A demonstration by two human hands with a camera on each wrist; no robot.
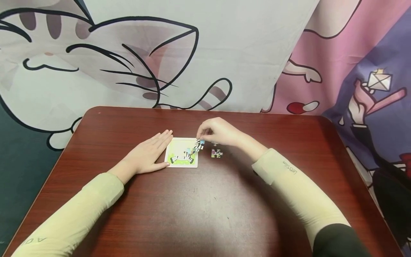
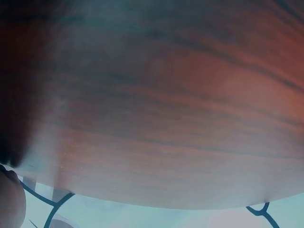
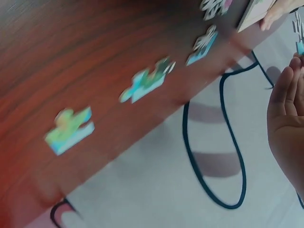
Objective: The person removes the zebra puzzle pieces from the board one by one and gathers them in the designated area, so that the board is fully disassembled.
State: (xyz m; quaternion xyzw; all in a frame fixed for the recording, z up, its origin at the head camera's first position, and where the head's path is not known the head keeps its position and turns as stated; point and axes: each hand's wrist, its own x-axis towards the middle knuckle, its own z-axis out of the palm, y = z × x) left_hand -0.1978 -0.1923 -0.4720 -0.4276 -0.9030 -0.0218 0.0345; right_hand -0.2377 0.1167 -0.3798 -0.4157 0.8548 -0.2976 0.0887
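Note:
A small puzzle board [image 1: 179, 142] with a pale frame lies on the table, zebra pieces set along its lower part. My left hand [image 1: 149, 152] lies flat with its fingers straight, thumb and fingertips at the board's left edge. Over the board's right edge, my right hand [image 1: 219, 131] pinches a black-and-white striped puzzle piece [image 1: 199, 144] with a blue patch. That puzzle piece [image 3: 299, 45] also shows at the fingertips in the right wrist view. Only a sliver of my left hand [image 2: 11, 199] shows in the left wrist view.
Right of the board lies a loose puzzle piece [image 1: 216, 153]. In the right wrist view, a green-and-blue piece [image 3: 71, 132], another piece [image 3: 148, 81] and a striped piece [image 3: 203, 46] lie near the table edge. A cat-print cloth [image 1: 244, 53] hangs behind the brown table [image 1: 179, 214].

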